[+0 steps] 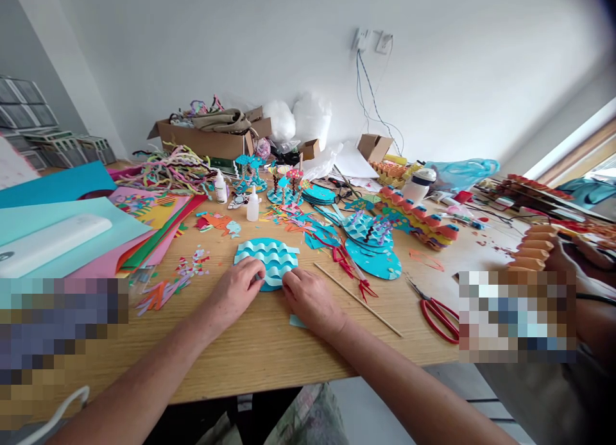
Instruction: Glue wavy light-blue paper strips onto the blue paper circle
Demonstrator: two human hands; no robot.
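A round blue paper disc point(265, 245) lies on the table before me, with pale, wavy paper strips point(276, 261) across it in rows. My left hand point(242, 281) is at the disc's lower left edge, its curled fingers pinching the end of the lowest strip. At the lower right edge my right hand point(312, 296) has its fingers closed on the other end of that strip. The fingertips are partly hidden. A scrap of light blue paper point(297, 320) sticks out beneath my right hand.
A wooden stick point(359, 299) and red-handled scissors point(439, 315) lie to the right. Glue bottles point(253, 204) stand behind the disc. Paper scraps point(185, 270) and coloured sheets point(144, 240) are at left. A co-worker's hand point(561, 252) holds orange ridged cardboard at far right.
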